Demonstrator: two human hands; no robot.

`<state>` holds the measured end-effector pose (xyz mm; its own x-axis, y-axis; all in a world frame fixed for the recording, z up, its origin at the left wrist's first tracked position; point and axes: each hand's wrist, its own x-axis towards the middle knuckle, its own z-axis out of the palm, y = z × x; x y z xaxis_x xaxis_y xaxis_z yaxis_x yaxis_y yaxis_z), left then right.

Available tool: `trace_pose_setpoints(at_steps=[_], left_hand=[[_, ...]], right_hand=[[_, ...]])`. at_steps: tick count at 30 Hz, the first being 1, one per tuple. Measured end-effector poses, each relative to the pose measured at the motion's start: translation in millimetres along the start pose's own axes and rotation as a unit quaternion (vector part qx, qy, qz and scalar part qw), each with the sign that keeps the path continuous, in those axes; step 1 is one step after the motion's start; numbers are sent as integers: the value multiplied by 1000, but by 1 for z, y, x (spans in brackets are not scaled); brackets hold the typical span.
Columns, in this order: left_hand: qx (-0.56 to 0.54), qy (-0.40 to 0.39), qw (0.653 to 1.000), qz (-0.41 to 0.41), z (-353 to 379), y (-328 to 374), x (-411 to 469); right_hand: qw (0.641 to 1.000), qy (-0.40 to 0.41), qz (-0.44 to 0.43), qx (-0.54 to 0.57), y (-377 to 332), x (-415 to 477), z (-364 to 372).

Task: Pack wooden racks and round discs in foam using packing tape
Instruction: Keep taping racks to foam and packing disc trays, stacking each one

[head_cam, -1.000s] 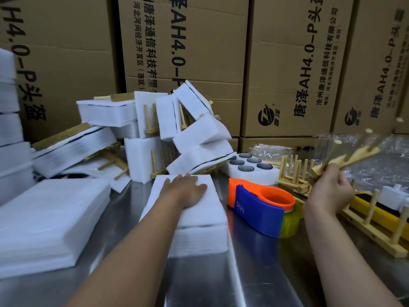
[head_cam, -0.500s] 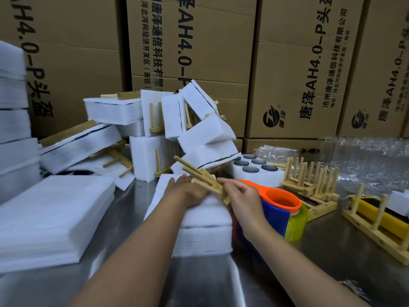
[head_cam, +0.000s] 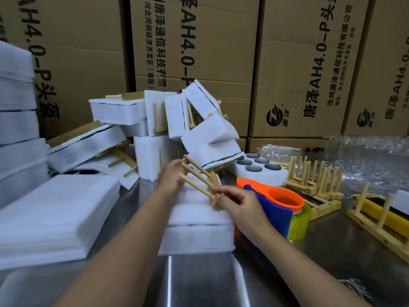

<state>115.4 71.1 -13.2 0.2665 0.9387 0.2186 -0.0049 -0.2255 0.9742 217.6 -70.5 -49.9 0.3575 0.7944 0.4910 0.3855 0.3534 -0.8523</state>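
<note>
The wooden rack (head_cam: 197,174) has moved from the right to above the centre foam stack (head_cam: 194,214) on the worktop. The right hand (head_cam: 234,203) pinches its base. The left hand (head_cam: 173,175) has left the foam and touches the pegs; its grip cannot be told. Wrapping can begin.

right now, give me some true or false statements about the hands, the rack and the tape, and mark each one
1. The right hand pinches the base of a wooden rack. True.
2. The left hand grips the tape dispenser. False: the dispenser stands on the table with no hand on it; the left hand holds the rack's pegs.
3. The foam block beyond the dispenser holds dark round discs. True.
4. The held rack is wrapped in foam. False: it is bare, held above the stack of foam sheets.
</note>
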Motion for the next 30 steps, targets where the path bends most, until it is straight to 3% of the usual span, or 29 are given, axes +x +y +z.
trace_pose_setpoints(at_steps=[6, 11, 15, 22, 24, 27, 28, 30], left_hand=[[-131, 24, 990, -34, -6, 3, 0], [-197, 70, 977, -41, -12, 2, 1], [-181, 73, 980, -36, -14, 0, 3], [-8, -49, 999, -3, -5, -3, 0], [124, -87, 988, 15, 1, -7, 2], [424, -142, 891, 76, 10, -14, 6], [472, -151, 864, 91, 12, -15, 6], [502, -155, 845, 101, 14, -17, 9]], right_hand=[[1000, 17, -11, -18, 2, 0, -1], [990, 55, -84, -103, 1, -2, -2], [991, 38, -88, -98, -3, -4, -4], [993, -6, -74, -87, -5, -6, -6], [994, -10, -75, -81, -5, -6, -7], [992, -5, -94, -86, -5, -5, -8], [991, 8, -95, -92, -5, -4, -9], [986, 62, -101, -117, -6, -1, -15]])
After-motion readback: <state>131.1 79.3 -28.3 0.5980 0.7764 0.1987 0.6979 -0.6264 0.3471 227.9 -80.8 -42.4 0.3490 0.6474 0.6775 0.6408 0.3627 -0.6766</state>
